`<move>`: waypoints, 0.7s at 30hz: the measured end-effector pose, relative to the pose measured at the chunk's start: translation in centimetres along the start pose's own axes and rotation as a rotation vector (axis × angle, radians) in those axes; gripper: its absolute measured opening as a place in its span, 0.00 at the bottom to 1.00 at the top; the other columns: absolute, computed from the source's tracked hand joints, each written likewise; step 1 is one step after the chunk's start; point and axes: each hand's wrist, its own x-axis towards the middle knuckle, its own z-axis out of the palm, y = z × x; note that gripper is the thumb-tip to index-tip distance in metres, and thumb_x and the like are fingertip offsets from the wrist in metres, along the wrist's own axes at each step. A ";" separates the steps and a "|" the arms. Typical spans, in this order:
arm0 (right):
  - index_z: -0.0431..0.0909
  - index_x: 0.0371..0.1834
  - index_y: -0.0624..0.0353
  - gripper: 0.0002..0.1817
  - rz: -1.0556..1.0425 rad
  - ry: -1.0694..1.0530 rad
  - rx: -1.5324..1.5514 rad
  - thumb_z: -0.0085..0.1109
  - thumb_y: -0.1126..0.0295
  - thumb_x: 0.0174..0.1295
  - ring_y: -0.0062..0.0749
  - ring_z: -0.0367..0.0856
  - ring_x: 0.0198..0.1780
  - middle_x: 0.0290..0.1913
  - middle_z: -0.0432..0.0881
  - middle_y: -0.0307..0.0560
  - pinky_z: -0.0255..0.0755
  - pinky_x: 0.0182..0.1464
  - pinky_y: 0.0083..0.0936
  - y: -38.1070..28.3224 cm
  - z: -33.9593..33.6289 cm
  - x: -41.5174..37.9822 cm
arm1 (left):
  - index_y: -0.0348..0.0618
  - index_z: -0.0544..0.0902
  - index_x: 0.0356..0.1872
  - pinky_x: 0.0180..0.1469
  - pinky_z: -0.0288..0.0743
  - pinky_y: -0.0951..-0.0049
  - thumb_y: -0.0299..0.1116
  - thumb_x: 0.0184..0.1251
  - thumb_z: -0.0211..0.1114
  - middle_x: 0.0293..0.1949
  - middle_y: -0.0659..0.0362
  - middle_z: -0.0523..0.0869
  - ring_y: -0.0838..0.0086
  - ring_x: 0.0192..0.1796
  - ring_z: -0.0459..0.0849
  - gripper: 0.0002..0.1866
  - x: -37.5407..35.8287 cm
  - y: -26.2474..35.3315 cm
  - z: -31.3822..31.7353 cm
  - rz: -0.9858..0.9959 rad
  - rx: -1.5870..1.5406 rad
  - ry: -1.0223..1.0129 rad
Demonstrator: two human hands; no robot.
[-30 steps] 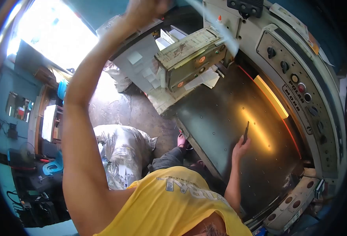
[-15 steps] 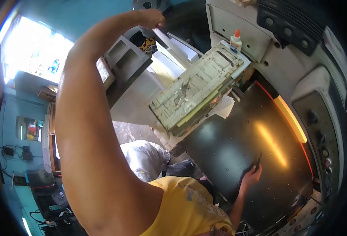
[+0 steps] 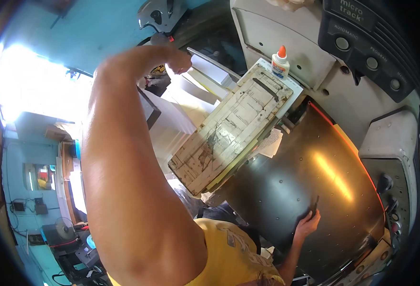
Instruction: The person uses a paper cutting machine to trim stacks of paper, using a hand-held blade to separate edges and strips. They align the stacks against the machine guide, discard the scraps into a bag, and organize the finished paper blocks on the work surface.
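Observation:
My left hand (image 3: 179, 62) is reached out at the top, fingers curled at the edge of white paper (image 3: 191, 88) that stands among other sheets. Bright sheets fan out below that hand, beside a long, worn, stained board (image 3: 233, 126). My right hand (image 3: 307, 224) is closed round a slim dark tool (image 3: 316, 204), low over the black studded panel (image 3: 262, 190). The tool's tip points away from me, and its kind does not show clearly.
A white glue bottle with an orange cap (image 3: 280, 63) stands at the board's far end. A machine control panel with knobs (image 3: 369, 52) is at upper right. Torn paper (image 3: 271, 143) lies by the board. A fan (image 3: 65, 229) is at lower left.
My view has shifted, and my left hand sits lower in it, with the white sheets spread wider beneath. My right hand still holds the dark tool over the panel.

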 end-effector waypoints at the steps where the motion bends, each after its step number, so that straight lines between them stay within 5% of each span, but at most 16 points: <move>1: 0.75 0.58 0.67 0.15 0.005 -0.013 -0.001 0.54 0.68 0.77 0.64 0.83 0.46 0.46 0.81 0.64 0.77 0.46 0.47 0.0 0.0 0.0 | 0.48 0.93 0.34 0.41 0.83 0.59 0.29 0.52 0.75 0.38 0.55 0.93 0.61 0.39 0.91 0.07 0.7 0.0 0.7 0.084 0.078 0.028; 8: 0.75 0.58 0.67 0.15 -0.032 0.005 -0.038 0.54 0.67 0.78 0.65 0.82 0.45 0.46 0.81 0.64 0.76 0.44 0.48 0.2 0.2 0.0 | 0.49 0.93 0.40 0.50 0.84 0.59 0.33 0.58 0.75 0.42 0.55 0.92 0.59 0.50 0.90 0.09 3.7 0.3 3.4 0.079 0.092 -0.015; 11: 0.75 0.58 0.68 0.15 -0.025 0.008 -0.029 0.54 0.68 0.78 0.64 0.82 0.46 0.46 0.81 0.64 0.76 0.45 0.47 0.2 0.3 -0.1 | 0.49 0.94 0.36 0.49 0.83 0.57 0.30 0.59 0.72 0.34 0.57 0.92 0.60 0.44 0.91 0.06 3.5 0.4 3.5 0.079 0.038 0.019; 14: 0.75 0.58 0.67 0.15 -0.010 0.014 -0.022 0.55 0.68 0.77 0.64 0.82 0.46 0.46 0.81 0.63 0.76 0.45 0.46 0.2 0.3 -0.2 | 0.49 0.93 0.41 0.55 0.81 0.57 0.30 0.59 0.72 0.42 0.55 0.92 0.59 0.50 0.89 0.09 3.9 0.8 2.9 -0.011 0.053 -0.092; 17: 0.75 0.59 0.66 0.14 0.003 0.015 -0.029 0.55 0.69 0.76 0.64 0.82 0.47 0.47 0.82 0.62 0.77 0.46 0.46 0.2 0.2 -0.2 | 0.49 0.91 0.48 0.60 0.78 0.57 0.30 0.59 0.72 0.52 0.53 0.90 0.57 0.58 0.85 0.15 5.0 -1.7 6.6 -0.006 0.052 0.236; 21: 0.76 0.59 0.65 0.15 0.032 -0.014 -0.041 0.56 0.68 0.76 0.62 0.83 0.47 0.47 0.82 0.61 0.77 0.47 0.45 -0.3 0.0 -0.1 | 0.50 0.89 0.54 0.64 0.76 0.57 0.31 0.58 0.72 0.58 0.52 0.87 0.55 0.63 0.81 0.20 3.6 -1.7 3.2 -0.068 0.063 0.129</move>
